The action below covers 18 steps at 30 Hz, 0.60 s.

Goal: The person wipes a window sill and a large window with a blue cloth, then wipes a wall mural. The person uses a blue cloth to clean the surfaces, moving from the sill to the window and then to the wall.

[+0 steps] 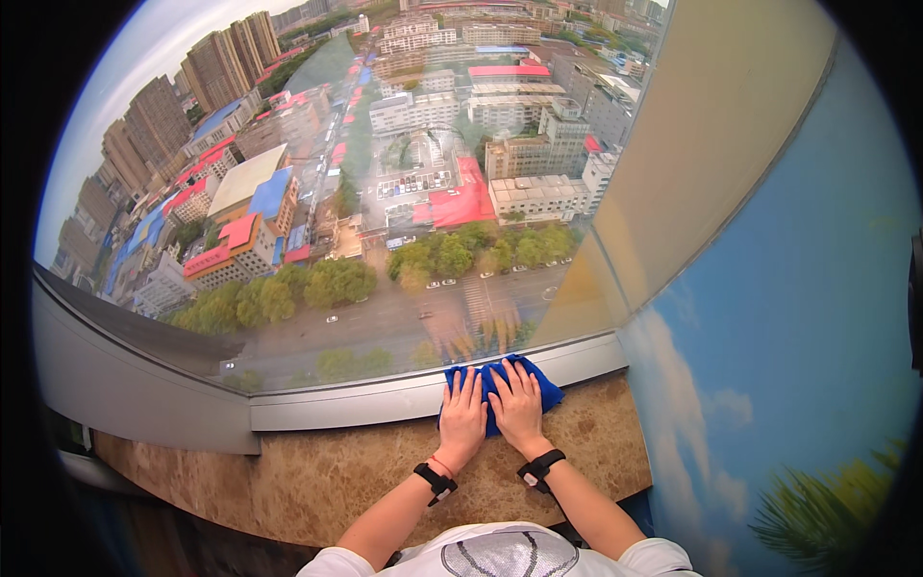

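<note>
A blue cloth (549,389) lies draped over the white window frame's bottom rail (346,412), near its right end. My left hand (464,417) presses flat on the cloth's left part with fingers pointing at the glass. Beside it, my right hand (517,404) rests on the cloth's right part, fingers slightly spread. Both palms face down, and the cloth is bunched between and around them. Just beyond the fingertips rises the large window pane (404,288), where a faint reflection of the hands shows.
A brown marble-patterned sill (346,483) runs below the frame. To the right stands a wall painted with sky and palm leaves (779,324), meeting a beige window-side panel (728,122). A grey frame section (137,389) continues left. Buildings and a road appear far below outside.
</note>
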Each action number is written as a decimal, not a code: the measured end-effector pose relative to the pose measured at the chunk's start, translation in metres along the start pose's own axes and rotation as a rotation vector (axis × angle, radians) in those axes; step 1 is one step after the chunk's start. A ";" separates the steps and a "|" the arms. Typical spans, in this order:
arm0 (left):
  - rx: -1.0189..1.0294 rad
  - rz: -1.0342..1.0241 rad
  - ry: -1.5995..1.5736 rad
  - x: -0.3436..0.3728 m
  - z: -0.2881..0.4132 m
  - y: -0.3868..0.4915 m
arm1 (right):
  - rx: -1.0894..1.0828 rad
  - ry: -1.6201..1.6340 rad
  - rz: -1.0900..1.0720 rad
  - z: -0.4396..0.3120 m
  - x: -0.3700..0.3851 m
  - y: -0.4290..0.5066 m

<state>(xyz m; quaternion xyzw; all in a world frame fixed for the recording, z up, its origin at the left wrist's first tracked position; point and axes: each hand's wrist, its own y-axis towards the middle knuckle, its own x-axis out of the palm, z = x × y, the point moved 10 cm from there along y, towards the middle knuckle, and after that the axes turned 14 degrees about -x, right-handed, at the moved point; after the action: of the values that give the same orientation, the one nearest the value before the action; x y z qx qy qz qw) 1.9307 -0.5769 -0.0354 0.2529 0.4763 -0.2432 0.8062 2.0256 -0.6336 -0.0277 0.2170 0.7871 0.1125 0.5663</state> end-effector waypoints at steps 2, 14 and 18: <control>0.061 -0.029 -0.023 0.017 0.031 0.010 | 0.047 -0.048 0.013 0.032 -0.008 -0.011; 0.388 -0.171 -0.066 0.092 0.151 0.047 | 0.373 -0.234 0.174 0.176 -0.076 -0.054; 0.436 -0.179 -0.014 0.094 0.156 0.046 | 0.386 -0.238 0.209 0.168 -0.080 -0.061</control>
<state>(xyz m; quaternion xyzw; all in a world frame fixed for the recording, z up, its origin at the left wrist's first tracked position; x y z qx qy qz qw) 2.1009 -0.6563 -0.0461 0.3764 0.4273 -0.4125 0.7111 2.1911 -0.7364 -0.0424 0.4128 0.6952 -0.0082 0.5884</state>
